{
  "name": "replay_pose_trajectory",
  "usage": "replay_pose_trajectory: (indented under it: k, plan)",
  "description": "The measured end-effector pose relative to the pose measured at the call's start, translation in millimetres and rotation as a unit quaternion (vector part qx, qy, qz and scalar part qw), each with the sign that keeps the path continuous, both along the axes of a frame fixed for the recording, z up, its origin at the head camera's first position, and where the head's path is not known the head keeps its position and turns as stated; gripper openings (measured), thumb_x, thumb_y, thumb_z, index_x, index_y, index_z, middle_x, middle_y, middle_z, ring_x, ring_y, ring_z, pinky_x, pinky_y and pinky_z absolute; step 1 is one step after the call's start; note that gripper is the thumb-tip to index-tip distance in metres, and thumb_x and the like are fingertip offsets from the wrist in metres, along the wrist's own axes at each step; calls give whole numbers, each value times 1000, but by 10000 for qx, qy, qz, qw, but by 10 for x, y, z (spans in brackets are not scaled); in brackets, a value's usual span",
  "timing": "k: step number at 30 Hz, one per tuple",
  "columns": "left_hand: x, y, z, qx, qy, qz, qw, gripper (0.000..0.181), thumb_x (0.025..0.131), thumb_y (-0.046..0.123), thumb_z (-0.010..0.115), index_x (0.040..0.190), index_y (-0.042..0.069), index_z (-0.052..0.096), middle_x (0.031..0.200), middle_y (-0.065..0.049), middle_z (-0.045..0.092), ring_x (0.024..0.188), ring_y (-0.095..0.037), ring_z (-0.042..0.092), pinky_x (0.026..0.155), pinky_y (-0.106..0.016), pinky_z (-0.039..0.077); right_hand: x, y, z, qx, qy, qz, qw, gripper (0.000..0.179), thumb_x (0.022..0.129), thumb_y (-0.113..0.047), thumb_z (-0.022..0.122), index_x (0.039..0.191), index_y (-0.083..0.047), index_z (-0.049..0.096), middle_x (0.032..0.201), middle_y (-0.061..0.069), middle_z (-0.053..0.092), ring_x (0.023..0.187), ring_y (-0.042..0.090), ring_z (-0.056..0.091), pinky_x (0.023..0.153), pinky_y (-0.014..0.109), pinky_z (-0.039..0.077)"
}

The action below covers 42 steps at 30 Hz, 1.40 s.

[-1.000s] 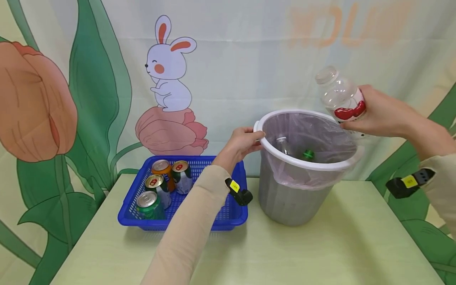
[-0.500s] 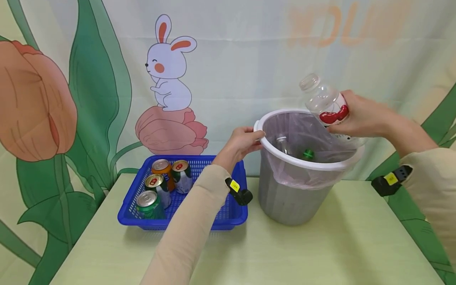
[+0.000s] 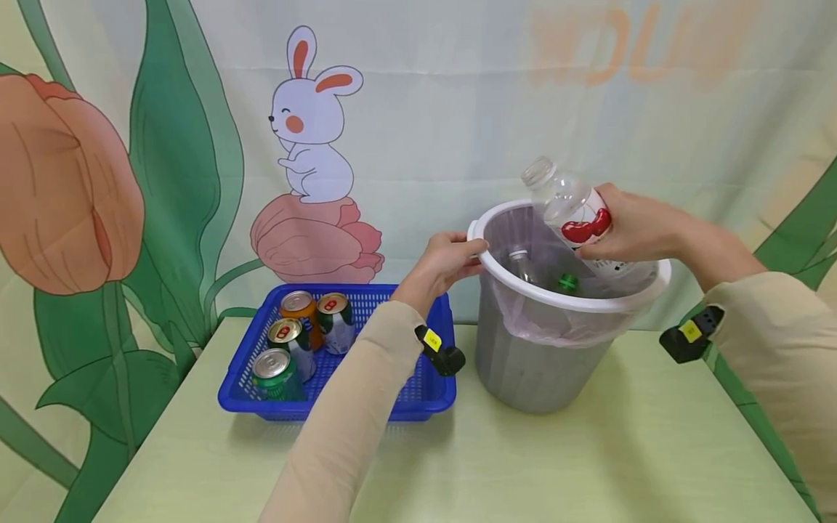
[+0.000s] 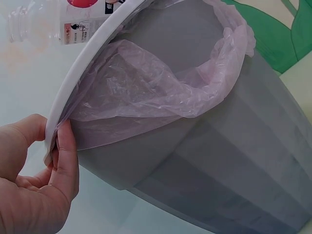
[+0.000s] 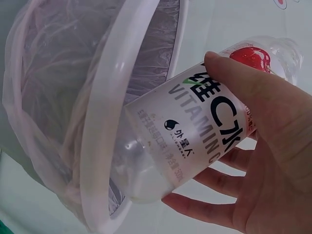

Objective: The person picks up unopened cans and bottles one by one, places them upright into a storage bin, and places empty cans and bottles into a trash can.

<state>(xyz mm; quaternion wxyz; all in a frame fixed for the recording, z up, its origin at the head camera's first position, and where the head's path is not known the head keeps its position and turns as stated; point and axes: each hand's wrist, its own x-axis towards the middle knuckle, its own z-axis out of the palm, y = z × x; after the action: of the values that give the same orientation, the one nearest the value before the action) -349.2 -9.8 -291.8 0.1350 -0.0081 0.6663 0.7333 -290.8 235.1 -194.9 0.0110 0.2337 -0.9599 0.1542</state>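
Observation:
My right hand (image 3: 644,226) grips a clear plastic bottle (image 5: 185,126) with a cherry-printed label, tilted with its capless neck up to the left. In the head view the bottle's base dips inside the mouth of a grey trash can (image 3: 536,367). The can has a white rim (image 4: 80,68) and a thin pinkish bag (image 4: 146,83) folded over it. My left hand (image 3: 445,263) pinches that rim at its left side, thumb on top and fingers beneath. Inside the can lie a clear bottle (image 3: 522,266) with a white cap and something with a green cap (image 3: 567,282).
Left of the can stands a blue plastic basket (image 3: 336,415), partly behind my left forearm. Several drink cans stand in it, among them a green can (image 3: 277,378) and an orange can (image 3: 299,309). A printed curtain (image 3: 425,131) hangs behind the pale green table (image 3: 497,465).
My right hand has carried the bottle left and down, from beyond the can's right side to over its mouth, with the base now in the opening. The left hand stays on the rim.

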Motion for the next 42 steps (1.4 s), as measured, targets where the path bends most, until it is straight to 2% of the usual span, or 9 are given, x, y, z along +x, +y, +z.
replay_pose_trajectory:
  k: [9, 22, 31, 37, 42]
  plan:
    - [-9, -1, -11, 4, 37, 6, 10000, 50, 86, 14, 64, 130, 3, 44, 109, -12, 58, 86, -20, 65, 73, -26, 56, -12, -30, -18, 69, -332, -78, 9994, 70, 77, -20, 73, 126, 2, 29, 113, 17, 47, 99, 30, 50, 88, 48, 46]
    - [1, -6, -13, 9, -7, 46, 10000, 45, 87, 14, 63, 127, 3, 47, 109, -12, 58, 87, -20, 65, 73, -26, 56, -11, -52, -114, -38, -576, -138, 9982, 75, 78, -22, 73, 130, 0, 25, 116, 17, 46, 103, 31, 49, 90, 51, 45]
    - [17, -8, -17, 112, 47, 1, 9999, 44, 87, 14, 64, 127, 4, 48, 110, -11, 58, 89, -21, 65, 74, -26, 55, 20, -12, -140, 357, -400, -306, 9981, 76, 82, -36, 66, 136, -4, 22, 121, 27, 52, 105, 39, 55, 88, 54, 43]
    - [26, -12, -16, 93, 39, 25, 9999, 43, 86, 15, 64, 125, 4, 49, 108, -11, 59, 88, -20, 65, 73, -26, 56, 31, 20, -156, 288, -369, -230, 9986, 75, 85, -36, 64, 138, -3, 23, 122, 28, 51, 105, 39, 55, 89, 54, 43]
    - [48, -25, -12, 10, 56, 65, 10000, 43, 86, 17, 65, 125, 5, 50, 108, -10, 60, 85, -19, 66, 73, -26, 56, 51, 81, -182, 317, -299, -277, 9987, 65, 87, -35, 60, 135, -3, 30, 123, 27, 50, 109, 41, 52, 90, 55, 42]
